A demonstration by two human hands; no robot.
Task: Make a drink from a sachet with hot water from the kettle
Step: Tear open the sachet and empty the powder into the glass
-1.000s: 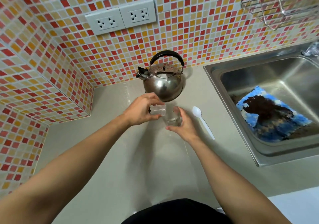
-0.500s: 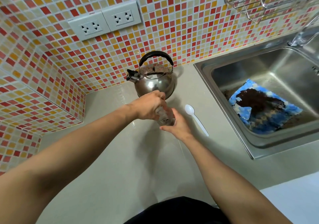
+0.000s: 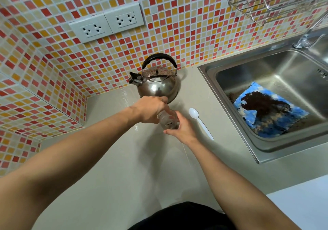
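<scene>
So the tabletop (image 3: 110, 167) is a pale L-shaped slab boxed in by mosaic tile wall (image 3: 177, 25) behind the hands and to their left, with loads of bare room on the near side, toward the person's body. Right of the hands the surface ends at the raised steel rim of the sink (image 3: 209, 73), which has a stained blue cloth (image 3: 276, 123) lying in its basin. A wire rack (image 3: 262, 4) hangs on the wall above the sink, and a double socket (image 3: 108, 24) sits on the wall up and left of the hands.

The kettle (image 3: 158, 86) stands upright directly behind the left hand, just about touching it in this view, spout pointing left and its black handle arched over the top. It blocks the way straight back.

A white plastic spoon (image 3: 200, 122) lies flat just right of the right hand, bowl end toward the wall, handle running toward the person and a bit to the right, apart from the hand.

The glass (image 3: 168, 122) sits on the tabletop between both hands, upright, with a bit of dark powder in the bottom. The right hand (image 3: 184, 129) is wrapped around its right side, fingers curled. The left hand (image 3: 150, 109) is above its mouth, fingers bunched around something clear tipped over down into the glass, can't really tell if that's the sachet or a small cup.
</scene>
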